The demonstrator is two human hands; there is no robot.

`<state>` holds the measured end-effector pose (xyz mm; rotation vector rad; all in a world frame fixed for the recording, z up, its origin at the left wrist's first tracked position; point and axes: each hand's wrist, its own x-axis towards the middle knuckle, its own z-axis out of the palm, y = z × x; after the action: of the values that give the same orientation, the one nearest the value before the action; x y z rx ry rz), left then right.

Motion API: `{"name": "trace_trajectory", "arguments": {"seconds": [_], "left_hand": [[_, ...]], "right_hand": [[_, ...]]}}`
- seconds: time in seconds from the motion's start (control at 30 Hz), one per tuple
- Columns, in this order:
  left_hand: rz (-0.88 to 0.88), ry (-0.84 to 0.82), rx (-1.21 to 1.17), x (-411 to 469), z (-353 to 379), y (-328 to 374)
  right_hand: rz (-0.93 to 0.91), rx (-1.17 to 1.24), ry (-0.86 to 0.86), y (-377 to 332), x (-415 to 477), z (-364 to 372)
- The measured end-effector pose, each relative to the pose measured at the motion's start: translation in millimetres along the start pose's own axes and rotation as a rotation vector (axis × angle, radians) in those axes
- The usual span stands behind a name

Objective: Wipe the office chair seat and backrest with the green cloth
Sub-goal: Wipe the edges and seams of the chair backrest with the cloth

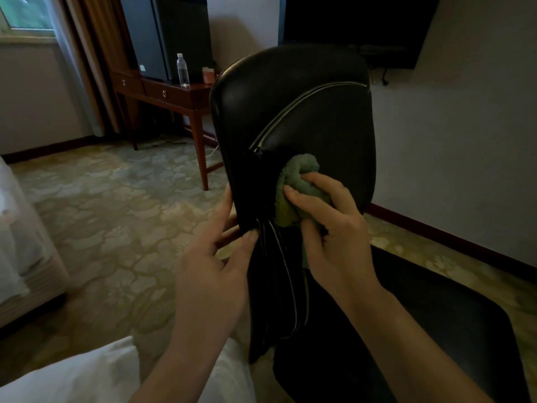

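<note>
The black leather office chair stands in front of me, its backrest [293, 106] upright with pale piping and its seat [436, 324] at the lower right. My right hand [331, 228] grips a bunched green cloth [293, 187] and presses it against the lower part of the backrest. My left hand [215, 257] holds the backrest's left edge, thumb on the front and fingers behind it.
A wooden desk [174, 94] at the back left carries a dark screen [174, 36], a clear water bottle [182, 70] and a small red box [208, 74]. A wall-mounted television [357, 21] hangs behind the chair. A bed edge [17, 245] lies at left on patterned carpet [116, 216].
</note>
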<state>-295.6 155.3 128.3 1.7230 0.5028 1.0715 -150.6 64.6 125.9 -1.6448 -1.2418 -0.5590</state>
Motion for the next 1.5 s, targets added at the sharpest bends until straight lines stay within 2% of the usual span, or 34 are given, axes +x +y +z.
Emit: {"name": "trace_trajectory", "arguments": {"seconds": [0.2, 0.33, 0.77, 1.03, 1.23, 1.5], "left_hand": [[0.007, 0.017, 0.018, -1.3, -0.1, 0.3], [0.0, 0.0, 0.02, -1.4, -0.5, 1.5], [0.016, -0.001, 0.036, -1.3, 0.0, -1.0], [-0.009, -0.04, 0.005, -1.7, -2.1, -1.9], [-0.025, -0.026, -0.049, -1.2, -2.0, -1.9], [-0.008, -0.027, -0.039, -3.4, -1.9, 0.1]], "right_hand": [[0.04, -0.016, -0.02, 5.3, -21.8, -3.5], [0.037, -0.032, -0.016, -5.6, -3.6, -7.2], [0.095, 0.066, -0.01, -1.3, -20.7, -1.0], [0.053, 0.013, 0.035, -25.3, 24.6, -1.6], [0.012, -0.025, -0.025, -11.4, 6.8, 1.0], [0.128, 0.165, -0.163, -10.3, 16.4, -24.3]]}}
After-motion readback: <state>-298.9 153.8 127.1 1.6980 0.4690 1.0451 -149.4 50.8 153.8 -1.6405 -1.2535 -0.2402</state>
